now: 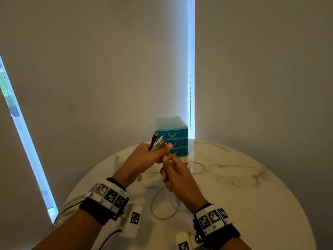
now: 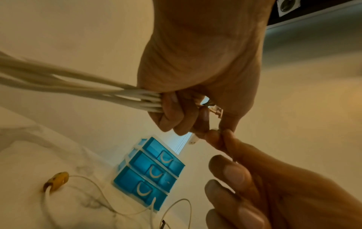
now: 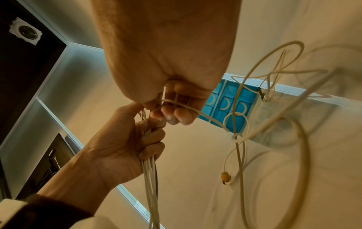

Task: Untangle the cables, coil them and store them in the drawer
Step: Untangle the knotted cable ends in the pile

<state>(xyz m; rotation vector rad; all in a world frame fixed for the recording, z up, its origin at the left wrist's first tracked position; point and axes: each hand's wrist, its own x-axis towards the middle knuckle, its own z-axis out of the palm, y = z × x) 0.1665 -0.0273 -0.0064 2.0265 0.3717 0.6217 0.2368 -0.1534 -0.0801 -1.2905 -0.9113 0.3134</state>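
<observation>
Dim room — cold daylight through blind gaps, wrist views warm-tinted, blurred.

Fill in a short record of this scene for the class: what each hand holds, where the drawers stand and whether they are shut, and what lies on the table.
left hand: grips a bundle of white cables, connector ends poking out above the fist
right hand: pinches a thin cable close to the left fist
drawers: blue unit of three at the far edge of the table, all shut
on the table: loose cable in loops, with a yellow plug
stored yet: nothing visible in the drawers
</observation>
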